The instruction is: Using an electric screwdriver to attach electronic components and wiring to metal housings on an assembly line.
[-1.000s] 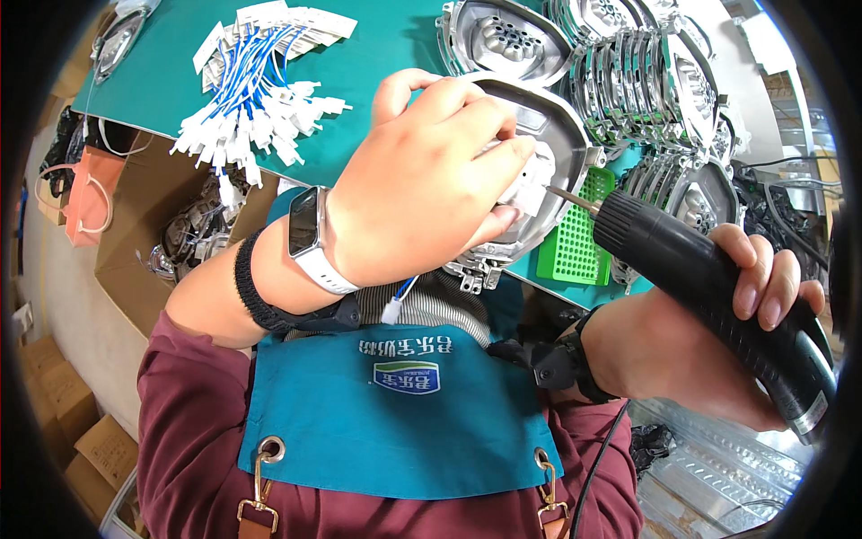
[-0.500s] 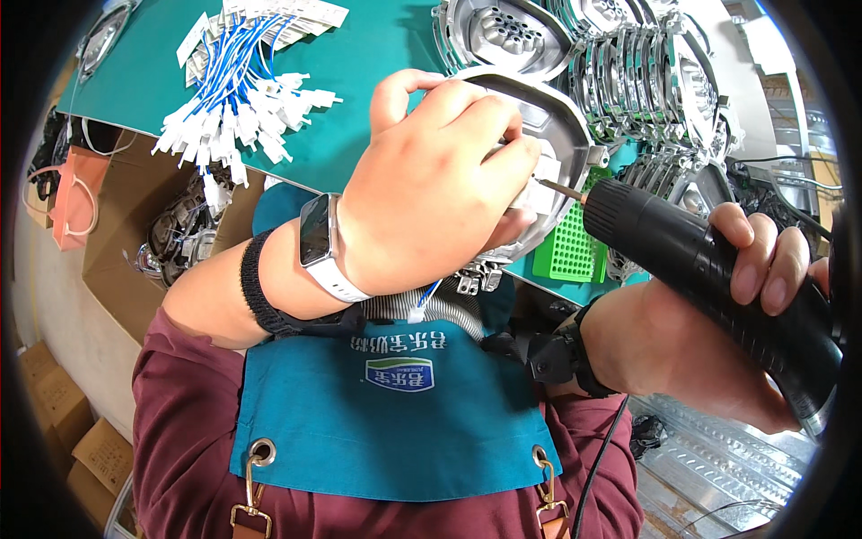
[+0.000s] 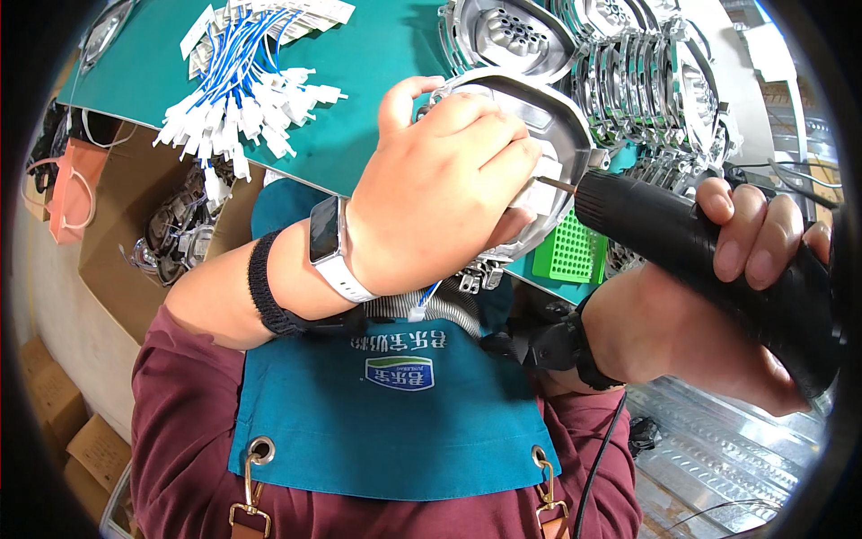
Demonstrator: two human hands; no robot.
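Observation:
My left hand is closed on a grey metal lamp-like housing, holding it tilted over the table's near edge. Its fingers cover much of the housing's inside, and the thumb lies by a white piece fitted there. In my right hand is a black electric screwdriver, fingers wrapped round its thick body. The thin bit points left and its tip meets or nearly meets the white piece; whether a screw sits there I cannot make out. A short blue-and-white wire with a white connector hangs below the housing.
Blue-and-white wires with white connectors lie bundled at the far left of the green table. Similar housings stand stacked at the far right, by a green perforated tray. Left of the table, a cardboard box holds metal parts.
The screwdriver and my right hand have shifted slightly up and left, the bit staying by the white piece. My left hand keeps its hold on the housing, almost unmoved.

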